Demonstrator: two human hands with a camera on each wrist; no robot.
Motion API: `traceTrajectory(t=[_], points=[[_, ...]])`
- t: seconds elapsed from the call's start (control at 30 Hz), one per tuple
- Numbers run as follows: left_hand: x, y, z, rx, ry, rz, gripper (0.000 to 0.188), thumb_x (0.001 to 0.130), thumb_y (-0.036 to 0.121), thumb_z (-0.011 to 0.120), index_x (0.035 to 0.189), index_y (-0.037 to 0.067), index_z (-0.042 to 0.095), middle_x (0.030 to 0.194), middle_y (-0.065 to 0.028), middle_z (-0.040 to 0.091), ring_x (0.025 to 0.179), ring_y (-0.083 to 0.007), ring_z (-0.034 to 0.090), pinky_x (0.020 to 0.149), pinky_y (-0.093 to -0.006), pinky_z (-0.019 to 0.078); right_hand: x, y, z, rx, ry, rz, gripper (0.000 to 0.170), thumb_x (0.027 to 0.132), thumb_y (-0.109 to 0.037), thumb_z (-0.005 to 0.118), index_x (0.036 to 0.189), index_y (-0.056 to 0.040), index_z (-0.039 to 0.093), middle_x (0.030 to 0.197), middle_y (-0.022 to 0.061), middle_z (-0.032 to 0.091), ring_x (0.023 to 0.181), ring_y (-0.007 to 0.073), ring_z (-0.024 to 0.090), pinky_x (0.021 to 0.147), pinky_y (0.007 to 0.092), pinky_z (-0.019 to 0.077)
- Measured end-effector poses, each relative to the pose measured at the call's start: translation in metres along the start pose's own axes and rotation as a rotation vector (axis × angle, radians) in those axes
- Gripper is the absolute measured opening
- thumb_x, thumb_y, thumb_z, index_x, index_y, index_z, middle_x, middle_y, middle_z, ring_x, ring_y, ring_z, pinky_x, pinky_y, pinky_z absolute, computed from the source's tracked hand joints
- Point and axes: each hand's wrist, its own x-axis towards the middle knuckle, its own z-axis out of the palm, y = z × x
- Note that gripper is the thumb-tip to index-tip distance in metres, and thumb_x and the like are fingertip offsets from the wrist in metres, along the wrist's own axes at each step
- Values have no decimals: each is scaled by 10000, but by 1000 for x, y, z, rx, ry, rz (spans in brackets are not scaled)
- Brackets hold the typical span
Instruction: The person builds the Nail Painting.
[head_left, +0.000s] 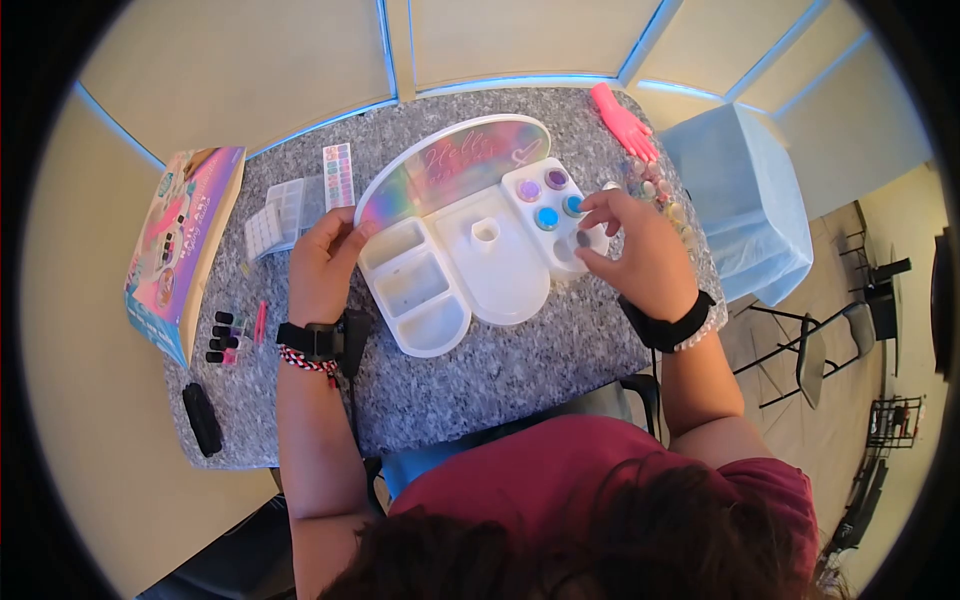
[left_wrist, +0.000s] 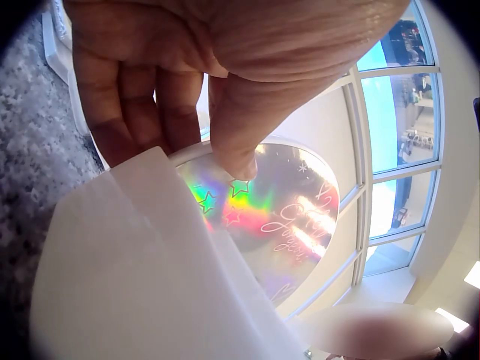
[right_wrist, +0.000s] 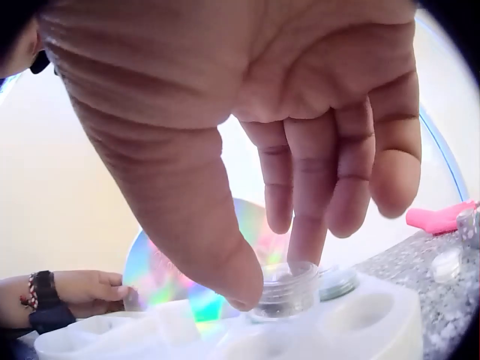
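Observation:
A white molded tray (head_left: 511, 272) with compartments and round holes lies on the table, with a curved iridescent back panel (head_left: 462, 160) standing along its far side. My left hand (head_left: 325, 265) pinches the panel's left edge, thumb on the shiny face and fingers behind. At the tray's right section, my right hand (head_left: 648, 250) pinches a small clear round jar (right_wrist: 287, 294) between thumb and a fingertip, right at the holes. Purple jars (head_left: 528, 189) and blue jars (head_left: 547, 218) sit in other holes nearby. The left wrist view shows stars and lettering on the panel (left_wrist: 262, 217).
A pink practice hand (head_left: 622, 125) and several small jars (head_left: 655, 188) lie at the back right. To the left are a colorful box (head_left: 185, 240), clear cases (head_left: 290, 210), a sticker sheet (head_left: 338, 172), small black-capped bottles (head_left: 224, 338) and a black pouch (head_left: 201, 420).

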Motion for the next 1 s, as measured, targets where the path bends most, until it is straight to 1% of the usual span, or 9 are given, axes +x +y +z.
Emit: traceTrajectory(t=[0.13, 0.2, 0.3, 0.6, 0.8, 0.87, 0.9, 0.97, 1.0], points=[[0, 1, 0, 28, -8, 0, 236, 1086, 170, 691, 1245, 0, 722, 1139, -28, 774, 1065, -93, 674, 989, -278, 508, -5, -11, 7, -15, -26, 24, 444, 813, -104, 837, 1205, -103, 629, 1030, 56, 762, 1010, 297, 684, 877, 433, 551], [0, -1, 1, 8, 33, 64, 227, 1061, 188, 723, 1186, -2, 733, 1004, -42, 785, 921, -101, 700, 857, -284, 535, -4, -12, 9, -10, -32, 37, 437, 813, -102, 836, 1197, -102, 627, 1032, 52, 764, 1018, 305, 685, 880, 435, 552], [0, -1, 0, -20, -11, 9, 241, 1084, 174, 696, 1252, 3, 725, 1153, -32, 774, 1066, -98, 679, 988, -282, 511, -4, -13, 11, -51, -5, -33, 416, 813, -95, 831, 1172, -104, 622, 1038, 45, 768, 1028, 325, 687, 881, 443, 553], [1, -1, -1, -27, -17, 0, 246, 1084, 165, 694, 1263, -3, 721, 1154, -35, 774, 1074, -97, 682, 979, -281, 517, -2, -4, 18, -38, -28, -50, 412, 821, -82, 833, 1172, -98, 618, 1039, 43, 780, 1034, 333, 694, 873, 454, 554], [1, -4, 0, -9, 10, 15, 241, 1089, 161, 687, 1258, -8, 717, 1156, -35, 772, 1070, -97, 680, 978, -279, 517, 13, 25, 0, 114, -167, 3, 352, 849, -77, 830, 1162, -114, 674, 1079, 73, 784, 1065, 324, 707, 877, 459, 560], [0, -2, 0, -13, 5, 12, 239, 1089, 160, 687, 1256, -9, 717, 1155, -34, 773, 1070, -97, 680, 980, -280, 517, 22, 51, 3, -123, 19, 103, 341, 868, -83, 821, 1185, -132, 709, 1118, 87, 784, 1080, 332, 714, 893, 471, 569], [0, -1, 1, -20, -3, 9, 238, 1089, 158, 687, 1254, -10, 717, 1155, -34, 773, 1071, -97, 680, 981, -281, 517, 25, 66, 8, -122, 21, 105, 341, 868, -83, 821, 1185, -132, 709, 1118, 87, 784, 1080, 332, 714, 893, 471, 569], [1, -2, 0, -28, -7, 11, 236, 1088, 156, 687, 1254, -10, 718, 1156, -34, 774, 1071, -97, 681, 982, -282, 517, 32, 86, 18, -448, 108, 109, 374, 890, -82, 798, 1251, -141, 722, 1150, 104, 782, 1089, 335, 724, 930, 480, 571], [1, -3, 0, -38, -9, 9, 235, 1087, 153, 688, 1253, -9, 719, 1156, -35, 775, 1071, -97, 681, 984, -282, 517, 37, 90, 18, -405, 35, 204, 388, 894, -71, 796, 1270, -148, 742, 1270, 162, 751, 1220, 393, 685, 1024, 499, 543]])
